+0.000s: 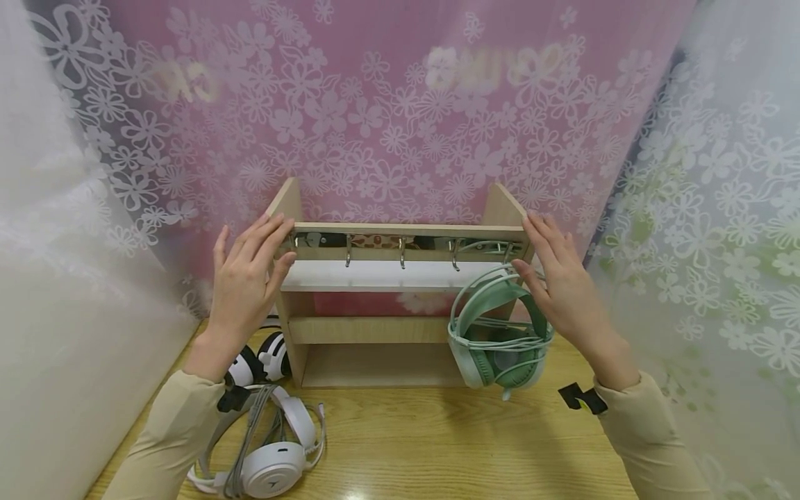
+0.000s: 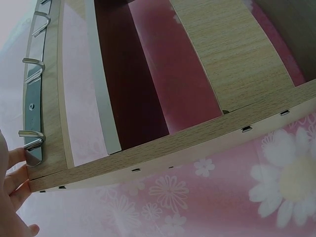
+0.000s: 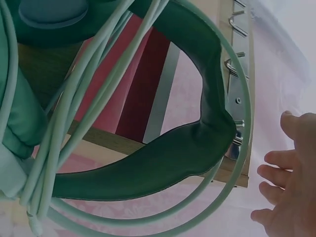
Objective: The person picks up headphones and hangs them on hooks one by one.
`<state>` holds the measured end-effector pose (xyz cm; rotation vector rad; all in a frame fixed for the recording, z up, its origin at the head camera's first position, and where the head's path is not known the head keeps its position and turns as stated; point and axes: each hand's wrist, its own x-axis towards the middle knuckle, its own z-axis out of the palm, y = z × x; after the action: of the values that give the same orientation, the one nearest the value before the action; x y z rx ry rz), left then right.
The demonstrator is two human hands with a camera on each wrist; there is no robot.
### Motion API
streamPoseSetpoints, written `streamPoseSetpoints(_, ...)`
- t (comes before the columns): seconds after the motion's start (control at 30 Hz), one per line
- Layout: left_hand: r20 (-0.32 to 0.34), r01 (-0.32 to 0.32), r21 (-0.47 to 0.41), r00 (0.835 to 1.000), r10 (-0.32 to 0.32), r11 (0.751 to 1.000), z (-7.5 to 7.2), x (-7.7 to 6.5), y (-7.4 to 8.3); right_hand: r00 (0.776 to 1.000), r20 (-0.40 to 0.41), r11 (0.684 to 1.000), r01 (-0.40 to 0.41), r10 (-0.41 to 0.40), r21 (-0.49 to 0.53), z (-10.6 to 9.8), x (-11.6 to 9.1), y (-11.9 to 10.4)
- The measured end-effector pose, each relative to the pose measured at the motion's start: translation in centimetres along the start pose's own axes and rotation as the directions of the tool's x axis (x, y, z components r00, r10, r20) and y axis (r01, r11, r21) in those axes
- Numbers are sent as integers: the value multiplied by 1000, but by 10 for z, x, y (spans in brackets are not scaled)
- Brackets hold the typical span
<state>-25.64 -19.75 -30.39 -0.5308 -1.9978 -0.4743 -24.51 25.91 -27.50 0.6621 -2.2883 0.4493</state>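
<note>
A light wooden shelf rack (image 1: pixel 375 330) stands on the table, with a metal strip of several hooks (image 1: pixel 402 253) along its top board. My left hand (image 1: pixel 246 271) touches the rack's upper left corner, its fingertips against the edge beside the end hook (image 2: pixel 32 140). At the upper right corner is my right hand (image 1: pixel 569 288), fingers extended; the right wrist view shows these fingers (image 3: pixel 276 175) just off the rack's end. Mint green headphones (image 1: pixel 517 373) hang from the rightmost hook by the headband (image 3: pixel 148 168), their cable looped around them.
White headphones (image 1: pixel 273 469) with a grey cable lie on the table (image 1: pixel 400 444) at the front left. Behind them, black and white headphones (image 1: pixel 273 354) sit beside the rack's left side. A pink flowered curtain (image 1: pixel 387 104) hangs behind, with pale curtains on both sides.
</note>
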Motion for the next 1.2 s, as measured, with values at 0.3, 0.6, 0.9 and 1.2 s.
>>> streamPoseSetpoints(0.3,5,4,1,1000,-4,1000,1,0,1,992,123,995,5,7,-99,4,2,1)
streamPoseSetpoints(0.6,-3,-2,3,1000,2,1000,0,1,0,995,101,991,32,-19,-128,6,2,2)
streamPoseSetpoints(0.9,-3,-11,17,1000,11,1000,-4,3,1,997,55,988,62,-54,-138,5,8,4)
streamPoseSetpoints(1.2,24,-17,21,1000,17,1000,-6,4,0,998,26,990,62,-59,-128,9,7,7)
